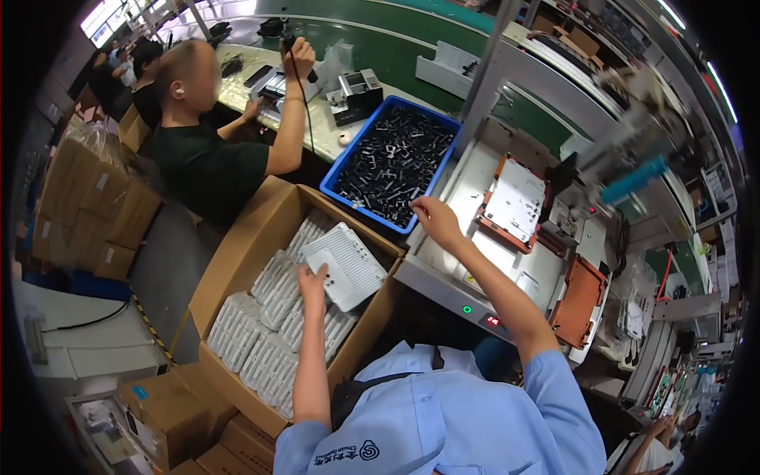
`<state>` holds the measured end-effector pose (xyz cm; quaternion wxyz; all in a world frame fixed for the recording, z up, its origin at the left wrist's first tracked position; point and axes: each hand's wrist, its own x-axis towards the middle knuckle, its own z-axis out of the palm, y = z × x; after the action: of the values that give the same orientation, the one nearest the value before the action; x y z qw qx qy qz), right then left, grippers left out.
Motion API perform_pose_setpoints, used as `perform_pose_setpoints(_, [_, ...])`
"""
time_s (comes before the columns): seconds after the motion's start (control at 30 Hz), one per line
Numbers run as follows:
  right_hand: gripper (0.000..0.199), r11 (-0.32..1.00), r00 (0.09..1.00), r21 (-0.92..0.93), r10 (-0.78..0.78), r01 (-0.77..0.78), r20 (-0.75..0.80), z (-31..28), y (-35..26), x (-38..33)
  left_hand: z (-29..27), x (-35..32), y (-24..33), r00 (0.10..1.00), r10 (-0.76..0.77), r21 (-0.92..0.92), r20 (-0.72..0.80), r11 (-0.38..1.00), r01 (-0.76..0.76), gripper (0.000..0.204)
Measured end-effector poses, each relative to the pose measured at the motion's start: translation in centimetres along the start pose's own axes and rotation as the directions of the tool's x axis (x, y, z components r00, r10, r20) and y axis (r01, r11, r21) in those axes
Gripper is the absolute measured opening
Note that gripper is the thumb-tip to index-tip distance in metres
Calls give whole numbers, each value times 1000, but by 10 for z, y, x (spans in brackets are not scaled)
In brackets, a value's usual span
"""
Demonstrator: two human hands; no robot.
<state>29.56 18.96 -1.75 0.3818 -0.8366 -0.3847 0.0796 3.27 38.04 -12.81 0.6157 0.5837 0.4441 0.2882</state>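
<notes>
My left hand grips the near-left edge of a white ribbed panel, which is tilted above the open cardboard box. Rows of similar white panels stand packed on edge inside that box. My right hand is at the near right corner of a blue bin, its fingers curled together. Whether a small piece sits between those fingertips cannot be made out. Many small black parts fill the bin.
Right of the bin, a machine bed carries a white plate in an orange-brown fixture. Another orange-brown fixture lies farther right. A co-worker in black works at the far-left bench. Closed cartons stand at the lower left.
</notes>
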Motion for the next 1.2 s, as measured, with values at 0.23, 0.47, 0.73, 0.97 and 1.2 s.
perform_pose_setpoints(0.23, [15, 867, 972, -443, -178, 230, 155, 108, 79, 79, -26, -62, 66, 986, -129, -447, 103, 880, 162, 24])
perform_pose_setpoints(0.47, [13, 523, 964, -810, -115, 264, 239, 157, 110, 78, -61, -86, 28, 876, -374, -710, 306, 523, 471, 33])
perform_pose_setpoints(0.73, [11, 888, 971, -424, -229, 178, -73, 93, 40, 94, -51, -78, 101, 960, -162, -746, 229, 604, 280, 52])
perform_pose_setpoints(0.97, [23, 760, 997, 647, 23, -64, 72, -7, -159, -3, -2, -58, 162, 871, 61, -633, 488, 712, 304, 54])
perform_pose_setpoints(1.2, [22, 843, 989, 525, 145, -113, -21, -54, -190, -83, 54, -96, 182, 714, 136, -600, 686, 662, 450, 51])
